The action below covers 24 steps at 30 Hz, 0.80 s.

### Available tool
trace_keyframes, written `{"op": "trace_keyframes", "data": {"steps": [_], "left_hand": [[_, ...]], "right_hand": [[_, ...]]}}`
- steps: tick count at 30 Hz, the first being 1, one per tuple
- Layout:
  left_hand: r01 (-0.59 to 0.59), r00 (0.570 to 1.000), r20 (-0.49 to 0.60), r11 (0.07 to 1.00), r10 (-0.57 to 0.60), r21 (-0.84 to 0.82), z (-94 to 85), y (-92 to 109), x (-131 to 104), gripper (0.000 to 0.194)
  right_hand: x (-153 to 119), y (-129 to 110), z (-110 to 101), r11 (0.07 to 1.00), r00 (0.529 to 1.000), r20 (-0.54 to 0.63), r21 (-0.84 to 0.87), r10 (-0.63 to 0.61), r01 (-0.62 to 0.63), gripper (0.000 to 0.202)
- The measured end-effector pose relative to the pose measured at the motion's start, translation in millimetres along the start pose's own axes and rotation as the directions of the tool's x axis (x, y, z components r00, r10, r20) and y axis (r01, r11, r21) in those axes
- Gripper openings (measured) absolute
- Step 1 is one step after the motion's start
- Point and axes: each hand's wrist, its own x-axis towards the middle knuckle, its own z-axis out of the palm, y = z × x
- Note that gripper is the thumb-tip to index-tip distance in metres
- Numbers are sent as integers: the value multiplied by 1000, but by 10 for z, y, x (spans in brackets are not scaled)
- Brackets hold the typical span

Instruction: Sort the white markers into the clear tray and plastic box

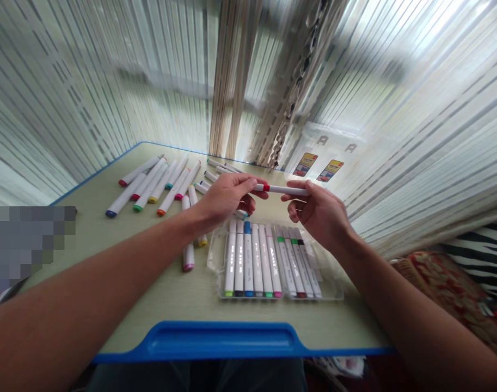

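Note:
Both my hands hold one white marker with a red band level above the table. My left hand pinches its left end at the red band. My right hand grips the right part of the barrel. Directly below lies a clear plastic case with several white markers laid side by side, coloured caps toward me.
A row of loose white markers with coloured ends lies at the table's far left, and more lie behind my left hand. The small table has a blue rim and a blue tray at its near edge. Striped curtains hang behind.

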Motion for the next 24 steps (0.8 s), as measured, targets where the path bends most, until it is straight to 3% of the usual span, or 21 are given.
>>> {"op": "trace_keyframes", "data": {"steps": [8,15,20,24], "left_hand": [[-40,999,-4,975,42,218,-15,2,-8,16],[-161,986,105,909,131,384,-17,-12,-26,23],[-240,967,181,876,178,419,0,-13,-57,28],[-240,967,187,873,175,424,-8,-26,-57,33]], "right_hand": [[-16,-4,35,997,1000,19,-74,-9,10,26],[-44,8,70,960,996,80,-275,-28,49,31],[-78,-4,87,886,992,84,-448,-95,123,39],[-96,-10,96,885,994,59,-453,-93,110,38]]}}
